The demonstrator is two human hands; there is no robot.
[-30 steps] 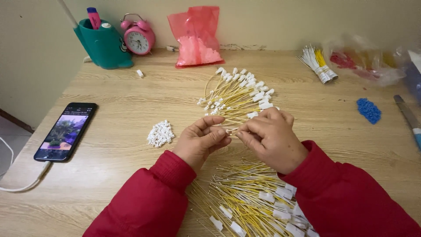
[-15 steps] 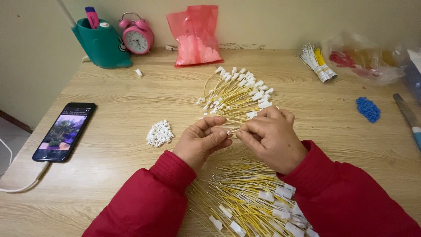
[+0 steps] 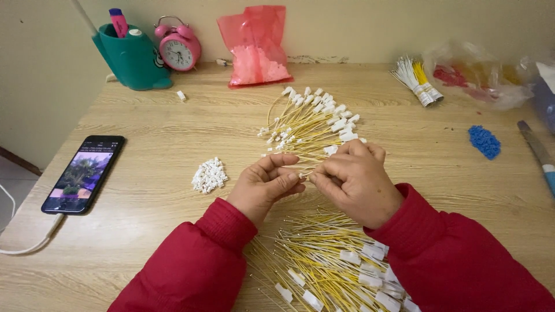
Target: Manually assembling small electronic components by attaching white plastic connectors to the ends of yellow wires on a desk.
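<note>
We work over a pale wood-grain table (image 3: 144,242), smooth and matt, and everything counts outward from our fingertips. Just beyond them fans the bundle of finished wires (image 3: 309,124), thin yellow strands with small white plastic connectors at the far ends, their long axis running away from us. Beneath our wrists, on the near side, lies the loose heap of yellow wires (image 3: 324,266), glossy and tangled. Our left hand (image 3: 267,186) and right hand (image 3: 354,180) meet at the fingertips, both pinched shut on one yellow wire (image 3: 304,173), whose tiny end sits exactly between them, equally near either hand. To the left of the left fingers lies a little pile of white connectors (image 3: 209,174), blocky and hard.
</note>
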